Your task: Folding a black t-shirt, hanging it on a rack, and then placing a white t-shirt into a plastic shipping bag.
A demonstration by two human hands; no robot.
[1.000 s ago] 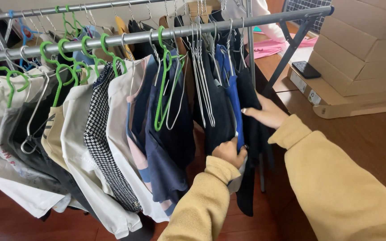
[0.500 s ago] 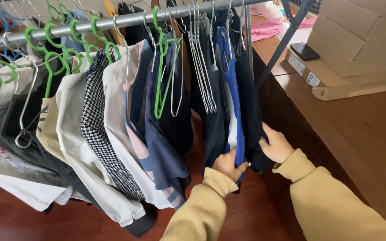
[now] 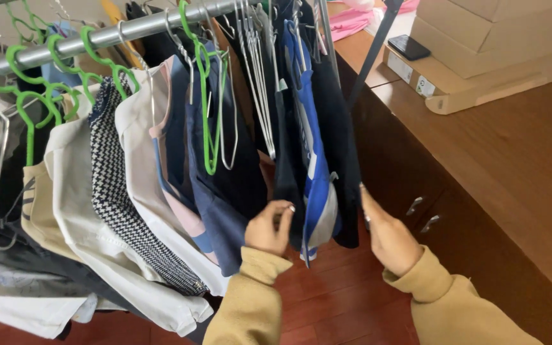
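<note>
1. Open red-brown floor (image 3: 346, 287) shows at lower centre; the brown worktop (image 3: 512, 166) edge closes in the right side.
2. The blue-and-white garment (image 3: 311, 160) hangs mid-frame between dark clothes on the metal rail (image 3: 154, 25).
3. Left hand (image 3: 268, 229) – fingers curled together against the dark fabric edge; right hand (image 3: 388, 233) – fingers straight, flat, nothing clamped, just beside the garments.

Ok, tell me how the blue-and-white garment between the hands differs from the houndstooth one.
The blue-and-white garment hangs at the rail's right end, with the left hand at its hem. The houndstooth garment hangs further left, untouched. The first has plain blue and white panels, the second a fine black-and-white check. Both hang from the same metal rail.
</note>
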